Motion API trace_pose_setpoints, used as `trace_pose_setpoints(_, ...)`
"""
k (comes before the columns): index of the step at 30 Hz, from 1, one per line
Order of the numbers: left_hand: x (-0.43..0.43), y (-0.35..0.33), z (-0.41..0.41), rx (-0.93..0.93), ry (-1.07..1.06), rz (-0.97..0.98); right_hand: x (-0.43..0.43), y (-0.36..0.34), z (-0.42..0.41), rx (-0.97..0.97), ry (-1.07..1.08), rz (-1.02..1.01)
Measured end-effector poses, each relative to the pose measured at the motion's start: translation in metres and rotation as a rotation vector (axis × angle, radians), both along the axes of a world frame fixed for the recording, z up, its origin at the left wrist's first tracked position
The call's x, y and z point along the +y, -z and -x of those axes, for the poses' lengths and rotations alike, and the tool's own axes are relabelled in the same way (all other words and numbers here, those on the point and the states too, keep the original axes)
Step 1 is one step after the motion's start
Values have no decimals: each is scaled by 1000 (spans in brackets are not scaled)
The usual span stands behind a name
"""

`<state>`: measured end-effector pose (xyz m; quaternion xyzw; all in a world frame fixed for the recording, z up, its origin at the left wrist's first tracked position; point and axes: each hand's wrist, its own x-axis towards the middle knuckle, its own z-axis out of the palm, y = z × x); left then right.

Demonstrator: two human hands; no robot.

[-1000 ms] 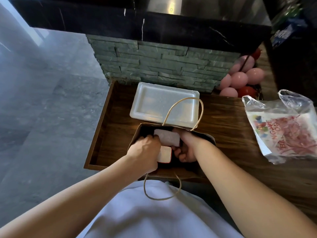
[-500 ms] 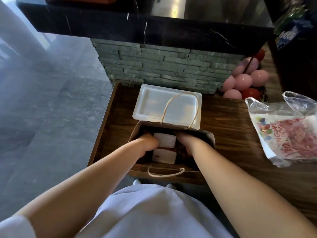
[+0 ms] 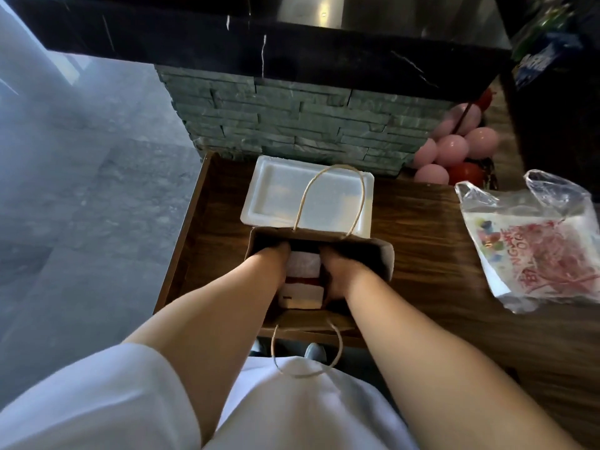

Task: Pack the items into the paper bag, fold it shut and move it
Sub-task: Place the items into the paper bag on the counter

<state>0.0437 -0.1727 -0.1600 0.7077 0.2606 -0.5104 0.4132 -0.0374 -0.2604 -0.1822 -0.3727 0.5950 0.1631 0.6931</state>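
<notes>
Both hands, left hand (image 3: 274,254) and right hand (image 3: 337,271), reach inside the upright paper bag (image 3: 383,261), flanking white boxes (image 3: 302,287) whose long axis runs twelve-to-six; their grip is hidden.

both hands (image 3: 276,254) deeper in bag (image 3: 383,258) (handle up)

The open brown paper bag (image 3: 383,261) stands at frame centre on the dark wooden table (image 3: 428,241). Inside it lie 2 pale rectangular packets (image 3: 302,280), between both hands. The white foam tray (image 3: 276,193) lies directly above the bag; the crinkled clear plastic bag (image 3: 532,241) lies at right.
</notes>
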Motion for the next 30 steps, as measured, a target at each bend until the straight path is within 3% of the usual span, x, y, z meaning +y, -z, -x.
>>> trace_pose_setpoints(3, -4, 7, -2, -84, 66, 37, 5, 5, -14, 32, -3, 75)
trace_pose_setpoints(7, -5, 10, -18, -159, 79, 20, -3, 0, -28, 100, -113, -114)
trace_pose_setpoints(11, -3, 12, -26, -135, 79, 73, -2, 13, -31, 26, -149, -168)
trace_pose_setpoints(14, 1, 20, -23, -96, 66, 50, 5, 19, -26, -55, -43, -210)
trace_pose_setpoints(16, 3, 20, -20, -84, 139, 20, 2, 7, -16, -60, -82, -186)
trace_pose_setpoints(18, 3, 17, -23, -151, 224, -27, -12, -15, -18, 10, -284, -33)
trace_pose_setpoints(20, -9, 5, -22, -292, 364, -50, -31, -38, -15, 131, -464, 293)
trace_pose_setpoints(22, -18, -13, -25, -347, 675, -84, -47, -52, -17, 164, -567, 461)
trace_pose_setpoints(26, -23, -16, -22, -325, 1337, -180, -66, -58, -11, 178, -774, 409)
trace_pose_setpoints(30, -23, -6, -5, -472, 1703, -299, -56, -55, -17, 232, -1129, 379)
